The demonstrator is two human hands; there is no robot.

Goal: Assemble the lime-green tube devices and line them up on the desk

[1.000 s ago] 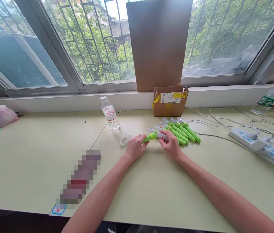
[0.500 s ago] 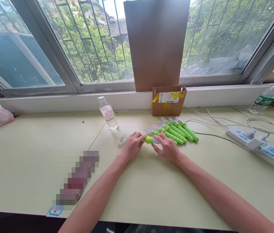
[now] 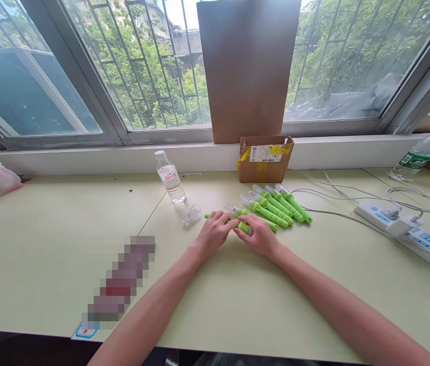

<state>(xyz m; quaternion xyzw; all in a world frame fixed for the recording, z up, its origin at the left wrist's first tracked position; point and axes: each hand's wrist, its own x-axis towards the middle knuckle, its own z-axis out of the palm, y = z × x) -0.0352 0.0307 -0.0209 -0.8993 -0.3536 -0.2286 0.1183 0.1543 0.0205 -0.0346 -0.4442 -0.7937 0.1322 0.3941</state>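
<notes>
Near the middle of the table, both my hands close around one green ridged plastic stick with yellow bands. My left hand wraps its longer part, whose green tip shows past the knuckles. At the banded end, my right hand grips with thumb and fingers, covering most of the pale end piece. The fingers of the two hands meet over the stick. Just beyond them lie several similar green sticks in a slanting row, their clear ends toward the window. A loose clear plastic cap rests left of my left hand.
A water bottle stands beyond the clear cap. At the back is a small cardboard box. Cables lead to a power strip on the right, with another bottle behind it. A blurred-out strip lies front left.
The held stick has tilted, its banded end now lower and nearer me. My hands have drawn closer together, and the fingertips meet. The loose cap is more exposed.
</notes>
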